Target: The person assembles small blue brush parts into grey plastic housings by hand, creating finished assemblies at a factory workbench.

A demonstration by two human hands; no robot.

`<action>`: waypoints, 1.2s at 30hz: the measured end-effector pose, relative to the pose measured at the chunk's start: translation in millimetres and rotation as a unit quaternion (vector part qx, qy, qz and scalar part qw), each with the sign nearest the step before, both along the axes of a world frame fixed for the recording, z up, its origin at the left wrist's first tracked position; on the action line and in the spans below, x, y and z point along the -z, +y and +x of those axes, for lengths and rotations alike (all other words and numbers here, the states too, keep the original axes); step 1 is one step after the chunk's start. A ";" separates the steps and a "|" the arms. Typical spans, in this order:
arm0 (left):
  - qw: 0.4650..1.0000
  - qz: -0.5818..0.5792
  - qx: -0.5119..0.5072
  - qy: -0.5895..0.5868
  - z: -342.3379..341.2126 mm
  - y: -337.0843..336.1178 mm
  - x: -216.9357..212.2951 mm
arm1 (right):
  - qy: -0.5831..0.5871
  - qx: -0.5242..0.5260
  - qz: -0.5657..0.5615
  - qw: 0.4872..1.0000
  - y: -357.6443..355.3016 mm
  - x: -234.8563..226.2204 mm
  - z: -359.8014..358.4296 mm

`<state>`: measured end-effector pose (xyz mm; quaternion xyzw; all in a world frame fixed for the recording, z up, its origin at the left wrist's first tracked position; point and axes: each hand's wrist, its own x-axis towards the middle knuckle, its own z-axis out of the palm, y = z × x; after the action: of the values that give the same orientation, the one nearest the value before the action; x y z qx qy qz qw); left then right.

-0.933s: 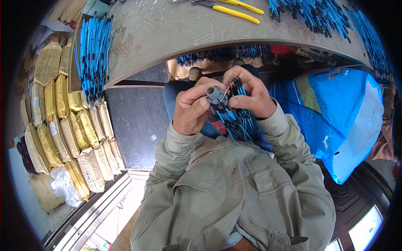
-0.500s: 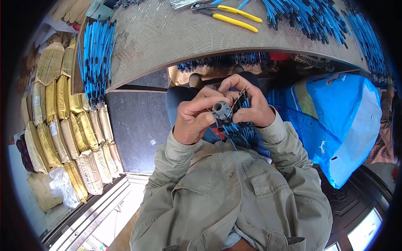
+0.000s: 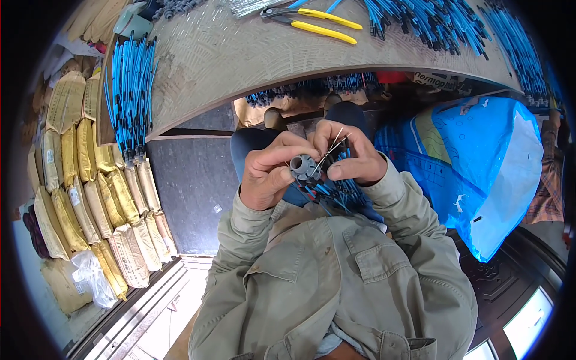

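Two hands in frame, left hand (image 3: pixel 267 171) and right hand (image 3: pixel 355 157), close together just ahead of the wearer's khaki jacket (image 3: pixel 318 258), wrists turned inward, elbows bent outward. Left: thumb and forefinger closed around the side of a round gray plastic hub (image 3: pixel 303 166), its open tube end tilted up toward the camera. Right: fingers curled, thumb near the hub's edge, a narrow gap between thumb and forefinger; thin wires (image 3: pixel 327 155) cross at the fingertips, but whether they are pinched tight cannot be told. Blue rods (image 3: pixel 343 193) with black fittings hang below the hub; their attachment is partly hidden. Surface: gray-brown table (image 3: pixel 222 66) beyond the hands, scuffed, its near edge bowed by the lens. On it, yellow-handled pliers (image 3: pixel 324 25) with handles spread, a rod bundle (image 3: pixel 127 90) overhanging the left edge, a larger rod heap (image 3: pixel 429 24) at right. Room: tan and yellow sacks (image 3: pixel 99 204) stacked at left, a clear plastic bag (image 3: pixel 94 281) against them; a big blue plastic sack (image 3: pixel 474 162) at right.
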<state>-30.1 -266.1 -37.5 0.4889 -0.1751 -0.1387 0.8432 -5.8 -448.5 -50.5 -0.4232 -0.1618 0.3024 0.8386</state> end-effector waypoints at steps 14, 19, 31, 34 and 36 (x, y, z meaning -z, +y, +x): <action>0.999 0.016 -0.044 0.020 -3.2 1.6 0.6 | -0.014 0.062 -0.064 0.996 -2.0 -9.0 -8.6; 0.998 0.011 -0.050 0.031 -1.0 -0.2 1.2 | 0.003 0.093 -0.061 0.994 -3.1 -21.1 -15.3; 0.998 0.015 -0.055 0.024 -1.3 1.1 0.6 | -0.025 0.113 -0.093 0.989 -2.9 -20.4 -22.8; 0.999 0.014 -0.047 0.021 -1.2 1.7 2.0 | -0.008 0.087 -0.113 0.990 -4.9 -21.9 -20.1; 0.999 -0.008 -0.031 0.029 -0.6 1.5 3.0 | -0.015 0.075 -0.095 0.993 -3.0 -17.9 -16.1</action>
<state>-30.7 -264.7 -40.6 0.4832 -0.1367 -0.1252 0.8557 -21.8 -451.5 -32.6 -0.5164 -0.1127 0.2467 0.8123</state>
